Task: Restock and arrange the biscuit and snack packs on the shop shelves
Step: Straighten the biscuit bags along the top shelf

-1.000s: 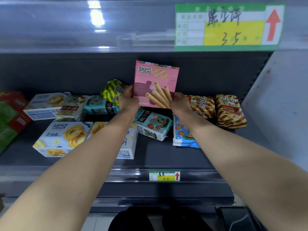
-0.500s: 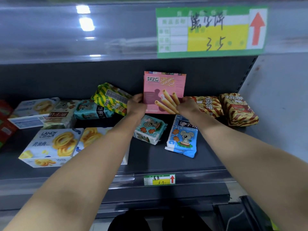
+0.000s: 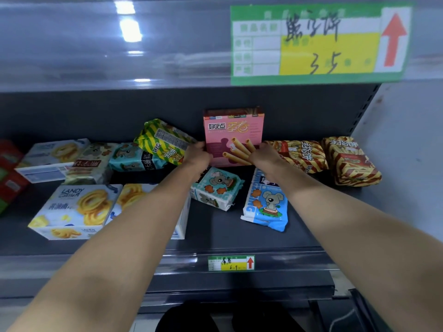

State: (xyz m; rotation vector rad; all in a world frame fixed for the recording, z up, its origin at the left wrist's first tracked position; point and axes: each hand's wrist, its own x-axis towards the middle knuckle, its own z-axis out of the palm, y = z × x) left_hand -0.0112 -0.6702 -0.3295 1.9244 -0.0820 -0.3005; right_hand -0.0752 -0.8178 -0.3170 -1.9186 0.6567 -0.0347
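A pink box of egg rolls (image 3: 233,133) stands upright at the back of the dark shelf (image 3: 215,233), against the rear wall. My left hand (image 3: 197,155) grips its lower left edge and my right hand (image 3: 263,155) grips its lower right edge. A green-and-yellow striped pack (image 3: 163,140) leans tilted just left of the box. Two red-and-yellow striped packs (image 3: 300,155) (image 3: 351,161) lie to its right. In front of the box lie a teal mouse biscuit pack (image 3: 217,188) and a blue mouse biscuit pack (image 3: 267,202).
White butter-cookie boxes (image 3: 74,209) lie at the front left, with further boxes and teal packs (image 3: 129,156) behind them. Red and green packs (image 3: 9,171) sit at the far left edge. Price tags hang on the upper shelf (image 3: 318,44) and the lower rail (image 3: 231,263). A white wall (image 3: 407,152) closes the right side.
Both hands have carried the pink box lower and farther back, from held up in the air to standing against the shelf's rear wall. The striped green pack beside it now leans more visibly.
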